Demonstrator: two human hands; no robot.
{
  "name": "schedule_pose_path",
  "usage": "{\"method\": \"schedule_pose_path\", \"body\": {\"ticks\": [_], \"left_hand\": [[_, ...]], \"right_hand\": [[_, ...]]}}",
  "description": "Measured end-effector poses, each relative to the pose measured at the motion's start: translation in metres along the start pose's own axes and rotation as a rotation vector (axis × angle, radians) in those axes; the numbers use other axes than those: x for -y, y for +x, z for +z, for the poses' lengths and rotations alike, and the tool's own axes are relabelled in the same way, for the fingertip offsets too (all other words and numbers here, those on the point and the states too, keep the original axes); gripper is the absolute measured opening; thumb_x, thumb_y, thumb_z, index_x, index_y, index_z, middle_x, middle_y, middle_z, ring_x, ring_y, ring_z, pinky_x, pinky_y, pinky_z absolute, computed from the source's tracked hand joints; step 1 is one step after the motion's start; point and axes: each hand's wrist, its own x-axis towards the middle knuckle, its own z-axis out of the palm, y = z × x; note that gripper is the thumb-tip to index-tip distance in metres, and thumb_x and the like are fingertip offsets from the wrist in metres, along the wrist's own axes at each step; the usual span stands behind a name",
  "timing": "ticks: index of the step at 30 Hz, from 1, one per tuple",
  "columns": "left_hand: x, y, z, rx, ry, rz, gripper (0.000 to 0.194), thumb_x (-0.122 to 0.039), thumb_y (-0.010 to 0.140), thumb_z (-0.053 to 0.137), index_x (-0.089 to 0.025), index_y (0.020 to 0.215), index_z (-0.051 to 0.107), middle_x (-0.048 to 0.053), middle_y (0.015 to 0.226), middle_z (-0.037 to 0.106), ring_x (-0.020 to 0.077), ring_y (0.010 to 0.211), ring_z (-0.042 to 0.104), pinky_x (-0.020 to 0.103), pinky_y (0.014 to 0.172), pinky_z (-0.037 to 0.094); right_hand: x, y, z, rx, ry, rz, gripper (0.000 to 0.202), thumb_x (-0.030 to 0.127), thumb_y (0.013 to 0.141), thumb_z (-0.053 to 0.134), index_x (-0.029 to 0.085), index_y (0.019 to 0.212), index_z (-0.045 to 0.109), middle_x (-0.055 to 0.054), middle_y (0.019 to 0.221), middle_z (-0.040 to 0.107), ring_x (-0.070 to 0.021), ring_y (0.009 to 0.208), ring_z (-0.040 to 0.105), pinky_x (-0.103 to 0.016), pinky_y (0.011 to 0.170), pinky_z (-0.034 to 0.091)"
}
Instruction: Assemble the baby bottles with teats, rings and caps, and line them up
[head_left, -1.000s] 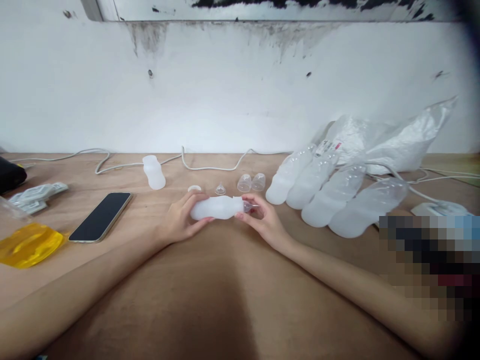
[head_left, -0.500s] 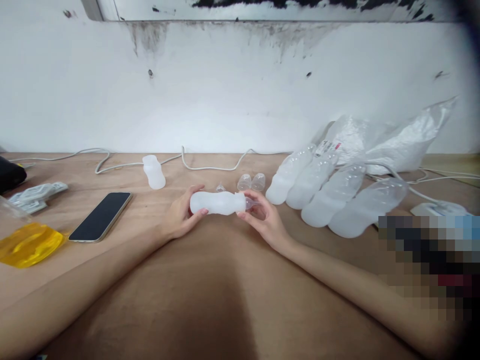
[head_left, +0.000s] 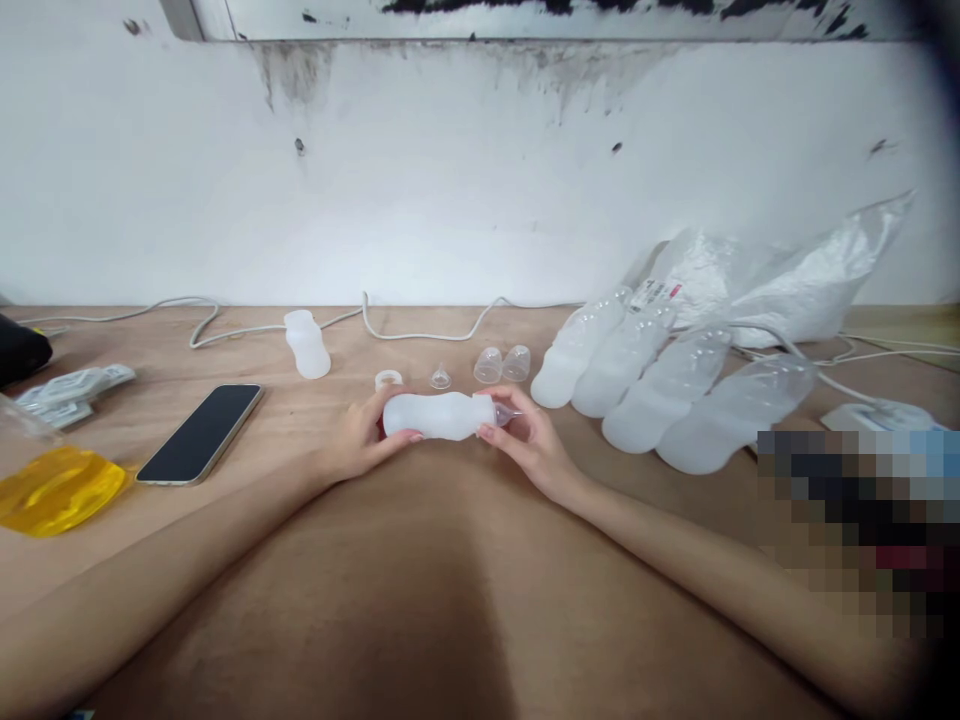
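A frosted white baby bottle (head_left: 439,415) lies sideways between my hands, its nipple (head_left: 507,412) pointing right. My left hand (head_left: 364,430) is wrapped round the bottle's base. At the neck, my right hand (head_left: 529,440) grips the collar with fingers and thumb, partly around the nipple. Just behind the bottle, a white ring (head_left: 388,379) and a clear nipple (head_left: 440,377) rest on the table. Two clear domed caps (head_left: 488,365) stand to the right of them. Farther back on the left is another white bottle (head_left: 307,345) without a top.
Several capped bottles (head_left: 697,420) lean in a row at the right, before clear plastic bags (head_left: 802,285). A phone (head_left: 201,434) and a bag of yellow liquid (head_left: 64,488) lie at the left. A cable (head_left: 442,337) runs along the wall. A blurred patch covers the right edge.
The bottle and both hands have shifted slightly toward me and to the right. The white ring and loose nipple behind them now show more fully.
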Motion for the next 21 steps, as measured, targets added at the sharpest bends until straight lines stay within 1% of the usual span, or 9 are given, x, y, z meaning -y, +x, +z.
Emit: {"method": "schedule_pose_path", "body": {"ticks": [3,6,11,14,19,21], "left_hand": [[-0.001,-0.001,0.001,-0.034,0.046,0.059,0.045,-0.044,0.077,0.052,-0.017,0.112,0.041,0.01,0.098,0.059,0.0211,0.086,0.058,0.032,0.071,0.048],[0.0,-0.003,0.004,-0.058,0.091,0.094,0.049,-0.044,0.075,0.055,-0.017,0.114,0.038,0.011,0.104,0.057,0.0218,0.089,0.058,0.033,0.072,0.049],[0.004,-0.006,0.008,-0.128,0.168,0.129,0.055,-0.047,0.072,0.059,-0.019,0.115,0.037,0.011,0.108,0.057,0.0229,0.093,0.059,0.035,0.076,0.049],[0.005,-0.006,0.009,-0.17,0.205,0.164,0.055,-0.046,0.071,0.06,-0.019,0.114,0.038,0.013,0.108,0.057,0.0235,0.094,0.059,0.035,0.077,0.049],[0.005,-0.007,0.012,-0.204,0.266,0.189,0.055,-0.046,0.071,0.06,-0.021,0.114,0.038,0.013,0.111,0.057,0.0248,0.1,0.057,0.035,0.076,0.05],[0.006,-0.008,0.012,-0.213,0.291,0.185,0.054,-0.047,0.071,0.059,-0.022,0.115,0.038,0.013,0.113,0.056,0.0247,0.099,0.057,0.035,0.076,0.051]], "right_hand": [[0.0,0.0,0.0,-0.001,0.013,0.004,0.026,0.036,0.073,0.059,0.024,0.095,0.05,-0.002,0.088,0.056,-0.0157,0.076,0.054,-0.028,0.066,0.045],[0.0,0.0,-0.001,-0.012,0.005,0.007,0.027,0.036,0.072,0.059,0.023,0.094,0.05,-0.002,0.09,0.056,-0.0154,0.076,0.054,-0.027,0.064,0.044],[0.001,0.0,-0.001,-0.004,0.005,0.001,0.027,0.036,0.072,0.06,0.024,0.094,0.05,-0.002,0.088,0.056,-0.016,0.077,0.054,-0.028,0.066,0.044],[0.001,-0.001,-0.001,-0.004,0.019,0.01,0.026,0.035,0.072,0.06,0.024,0.093,0.05,-0.002,0.088,0.056,-0.0165,0.078,0.054,-0.029,0.067,0.045],[-0.001,-0.001,-0.002,0.001,0.027,0.009,0.026,0.035,0.072,0.061,0.023,0.093,0.051,-0.002,0.087,0.056,-0.0158,0.078,0.054,-0.029,0.069,0.045],[-0.002,0.0,-0.002,0.006,0.046,0.005,0.027,0.034,0.072,0.061,0.022,0.093,0.051,-0.001,0.087,0.055,-0.0152,0.079,0.053,-0.028,0.07,0.044]]}}
